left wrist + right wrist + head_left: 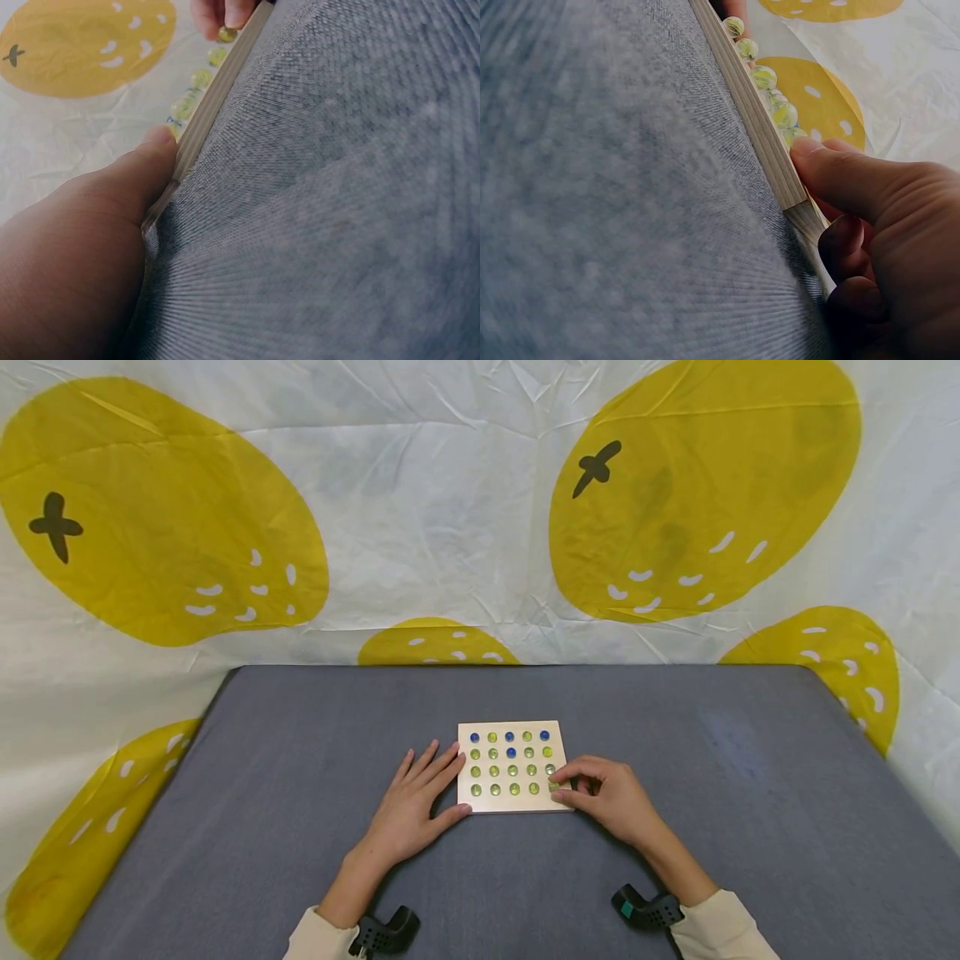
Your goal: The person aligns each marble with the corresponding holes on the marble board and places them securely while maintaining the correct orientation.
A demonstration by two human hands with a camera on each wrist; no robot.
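A pale wooden board (pixel 483 802) lies flat on the table with rows of glass marbles standing in it. Most are yellow-green, like the marble (pixel 513 789) in the front row; several blue ones, such as the blue marble (pixel 510 737), sit toward the back. My left hand (pixel 411 810) spreads its fingers along the board's left edge, fingertips and thumb touching it. At the front right corner my right hand (pixel 609 795) pinches a yellow-green marble (pixel 793 136) between thumb and index finger. That marble is partly covered by the fingertips, and I cannot tell whether it is fully seated.
A grey cloth (pixel 300 727) covers the table under the board. Behind it hangs a white curtain (pixel 435 527) printed with large yellow fruit shapes. Black wrist devices sit on both forearms, the left device (pixel 386 932) and the right device (pixel 647 910).
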